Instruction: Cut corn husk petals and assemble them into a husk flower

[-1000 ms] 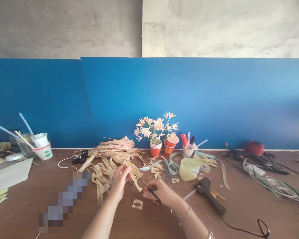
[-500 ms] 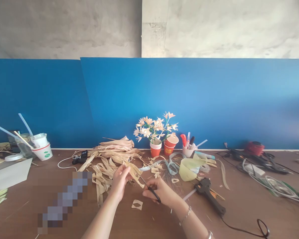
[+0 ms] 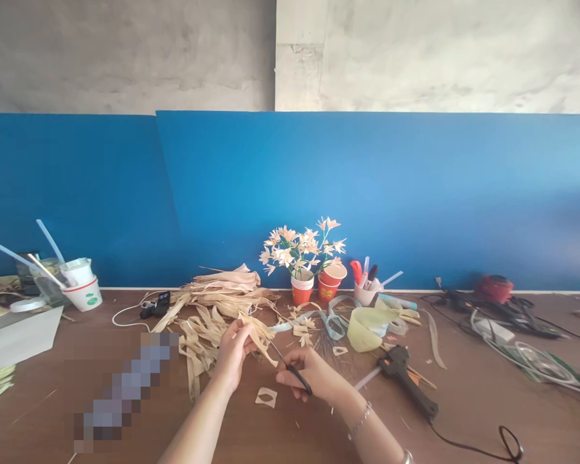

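Note:
A pale, dry husk piece is pinched between the thumb and fingers of my left hand. To its right, my right hand is closed around the dark handles of a pair of scissors. The blades point up and left, at the husk's right edge. Below the hands lies a small husk scrap with a leaf-shaped hole. Behind my left hand is a heap of dry husks.
Husk flowers stand in paper cups at the back. A black glue gun with its cord lies right of my right hand. Cables spread at far right; white cups stand left.
The husk piece has shifted and looks narrower at its right side, with the scissor blades now showing more clearly beside it. Both hands have hardly moved.

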Demonstrator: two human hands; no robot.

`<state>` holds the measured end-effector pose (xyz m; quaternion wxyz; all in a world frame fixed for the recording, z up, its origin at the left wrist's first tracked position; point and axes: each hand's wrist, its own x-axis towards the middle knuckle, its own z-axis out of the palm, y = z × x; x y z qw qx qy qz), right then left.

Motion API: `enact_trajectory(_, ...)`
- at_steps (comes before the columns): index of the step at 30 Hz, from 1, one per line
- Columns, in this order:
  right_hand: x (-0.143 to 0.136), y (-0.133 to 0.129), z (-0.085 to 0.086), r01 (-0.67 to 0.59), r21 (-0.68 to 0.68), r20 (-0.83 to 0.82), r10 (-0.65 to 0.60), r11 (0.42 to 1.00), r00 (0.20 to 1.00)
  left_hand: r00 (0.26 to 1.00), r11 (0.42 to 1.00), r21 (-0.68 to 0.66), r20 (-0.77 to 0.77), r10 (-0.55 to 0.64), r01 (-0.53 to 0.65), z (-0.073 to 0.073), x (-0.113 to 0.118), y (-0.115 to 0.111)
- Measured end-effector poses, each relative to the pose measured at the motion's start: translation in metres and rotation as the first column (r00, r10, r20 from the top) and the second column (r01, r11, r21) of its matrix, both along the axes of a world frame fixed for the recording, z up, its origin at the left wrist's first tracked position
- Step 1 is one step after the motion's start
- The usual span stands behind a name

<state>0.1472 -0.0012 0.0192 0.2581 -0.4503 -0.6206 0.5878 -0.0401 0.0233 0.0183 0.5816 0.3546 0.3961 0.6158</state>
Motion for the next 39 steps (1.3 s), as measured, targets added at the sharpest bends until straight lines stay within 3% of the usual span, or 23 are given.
enact_trajectory(5,0.015,-0.001,0.007,-0.148,-0.104,-0.01,0.148,0.984,0.989,0.978,0.977,-0.021,-0.011,0.211,-0.211,0.0,-0.006,0.004)
enact_trajectory(9,0.025,-0.001,0.011,-0.165,-0.165,-0.064,0.157,0.972,0.986,0.942,0.945,-0.019,-0.086,0.324,-0.326,0.003,-0.008,0.005)
enact_trajectory(19,0.021,-0.003,0.009,-0.16,-0.173,-0.014,0.159,0.972,0.987,0.923,0.968,0.127,-0.297,0.246,-0.217,0.005,0.001,-0.002)
enact_trajectory(29,0.023,-0.001,0.007,-0.145,-0.174,0.001,0.148,0.974,0.989,0.928,0.981,0.09,-0.317,0.194,-0.174,0.007,0.002,-0.002)
enact_trajectory(39,0.02,-0.001,0.007,-0.134,-0.15,0.026,0.14,0.979,0.99,0.945,0.999,0.011,-0.322,0.053,-0.052,-0.002,0.005,0.001)
